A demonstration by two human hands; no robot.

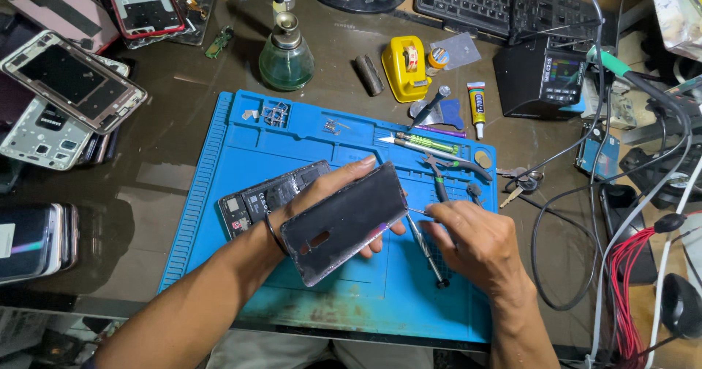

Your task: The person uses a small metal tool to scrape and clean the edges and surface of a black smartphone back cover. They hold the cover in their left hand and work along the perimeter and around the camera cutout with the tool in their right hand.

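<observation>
A dark back cover (344,223), already off its phone, is gripped by the left hand (322,193) above the blue mat (292,149). Tweezers (418,211) are pinched in the right hand (468,241), their tip just at the cover's edge. The opened phone (267,196) lies on the mat behind. Farther back on the table (175,106), screwdrivers (428,146) and a glass bottle (286,54) are seen.

A phone repair workshop: a blue repair mat (219,164), soldering station (541,76), screwdrivers (428,146) and stripped phone frames (69,84) crowd the bench.
</observation>
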